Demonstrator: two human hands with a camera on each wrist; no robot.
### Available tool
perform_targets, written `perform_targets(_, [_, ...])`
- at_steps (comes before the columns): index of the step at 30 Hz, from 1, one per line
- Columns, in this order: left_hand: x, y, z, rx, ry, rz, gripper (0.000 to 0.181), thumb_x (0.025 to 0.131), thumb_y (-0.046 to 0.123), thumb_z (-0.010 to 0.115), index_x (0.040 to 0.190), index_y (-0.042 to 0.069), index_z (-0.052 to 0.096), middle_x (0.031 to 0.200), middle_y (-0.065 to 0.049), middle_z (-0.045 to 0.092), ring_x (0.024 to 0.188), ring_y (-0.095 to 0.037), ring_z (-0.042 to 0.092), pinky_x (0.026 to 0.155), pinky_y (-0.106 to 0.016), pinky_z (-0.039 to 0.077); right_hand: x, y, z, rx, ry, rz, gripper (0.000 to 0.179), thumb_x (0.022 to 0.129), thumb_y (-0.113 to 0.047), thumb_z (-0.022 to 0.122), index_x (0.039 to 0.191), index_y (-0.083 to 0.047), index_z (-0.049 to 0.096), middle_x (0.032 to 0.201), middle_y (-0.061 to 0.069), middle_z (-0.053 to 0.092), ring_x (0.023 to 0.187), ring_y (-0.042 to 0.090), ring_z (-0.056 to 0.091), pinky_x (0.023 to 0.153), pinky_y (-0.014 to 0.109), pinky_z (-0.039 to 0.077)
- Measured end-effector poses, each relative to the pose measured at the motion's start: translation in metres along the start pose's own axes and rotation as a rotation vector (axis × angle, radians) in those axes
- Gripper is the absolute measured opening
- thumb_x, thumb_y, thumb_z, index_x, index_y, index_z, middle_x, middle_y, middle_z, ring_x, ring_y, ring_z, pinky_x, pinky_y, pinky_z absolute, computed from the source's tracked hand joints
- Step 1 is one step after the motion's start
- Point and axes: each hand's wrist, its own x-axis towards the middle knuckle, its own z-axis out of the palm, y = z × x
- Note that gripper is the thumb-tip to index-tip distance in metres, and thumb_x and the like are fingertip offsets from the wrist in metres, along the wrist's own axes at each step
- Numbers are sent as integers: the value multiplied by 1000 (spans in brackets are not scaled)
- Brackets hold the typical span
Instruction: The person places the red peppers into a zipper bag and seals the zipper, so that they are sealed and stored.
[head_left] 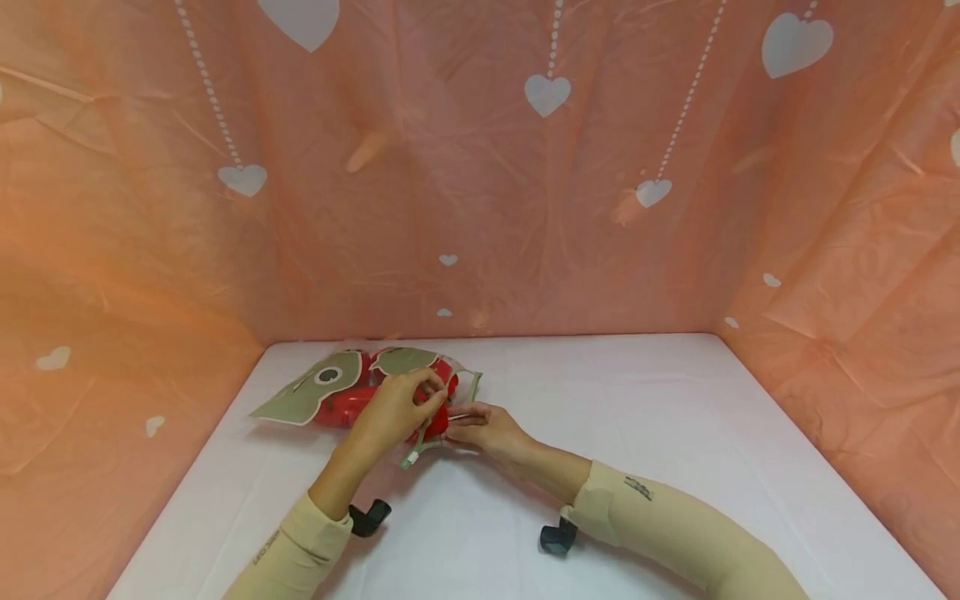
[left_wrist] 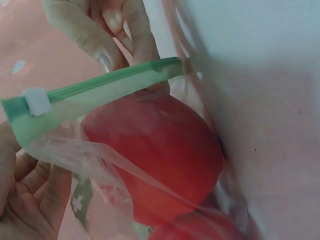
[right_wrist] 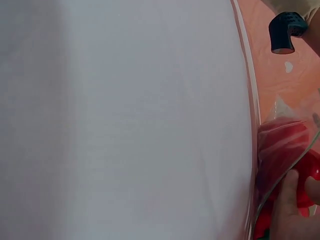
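A clear zip bag [head_left: 291, 402] with green printed shapes lies at the left back of the table, its mouth facing right. Glossy red rounded things [head_left: 347, 407] fill it. My left hand [head_left: 397, 408] pinches the bag by its mouth. A green zip strip [left_wrist: 105, 84] with a white slider [left_wrist: 37, 101] runs along the opening. My right hand [head_left: 491, 432] comes in from the right, fingers past the strip, gripping a smooth red rounded item [left_wrist: 155, 145] at the mouth. Its fingertips are partly hidden by the strip and film.
A white cloth covers the table [head_left: 600, 400]. Orange curtains [head_left: 480, 183] printed with white hearts stand behind and at both sides. Black wrist cameras [head_left: 557, 537] hang beneath the two cuffs.
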Motion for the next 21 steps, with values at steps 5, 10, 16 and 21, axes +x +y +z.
perform_targets(5, [0, 0, 1, -15, -6, -1, 8, 99, 14, 78, 104, 9, 74, 92, -3, 77, 64, -8, 61, 62, -26, 52, 4, 1, 0, -12, 8, 11, 35, 103, 2, 67, 136, 14, 60, 117, 20, 77, 95, 16, 78, 95, 33, 60])
perform_targets(10, [0, 1, 0, -26, -8, -3, 7, 99, 13, 77, 104, 8, 74, 93, -4, 76, 60, -9, 58, 59, -26, 50, 6, 1, 1, 75, 7, 24, 31, 104, 5, 64, 131, 18, 59, 109, 14, 77, 91, 14, 77, 93, 32, 61])
perform_targets(16, [0, -1, 1, -16, -9, 9, 7, 100, 12, 77, 103, 8, 74, 91, -4, 77, 65, -9, 62, 65, -27, 54, 9, 1, 3, 120, 22, 55, 23, 103, 8, 63, 124, 16, 61, 94, 5, 75, 84, 13, 76, 89, 31, 62])
perform_targets(21, [1, -2, 2, -22, -9, 15, 5, 99, 10, 76, 102, 7, 74, 90, -4, 76, 65, -9, 62, 64, -27, 53, 12, 4, 5, 108, 37, 77, 20, 102, 8, 65, 121, 13, 63, 89, 5, 75, 79, 14, 76, 87, 31, 63])
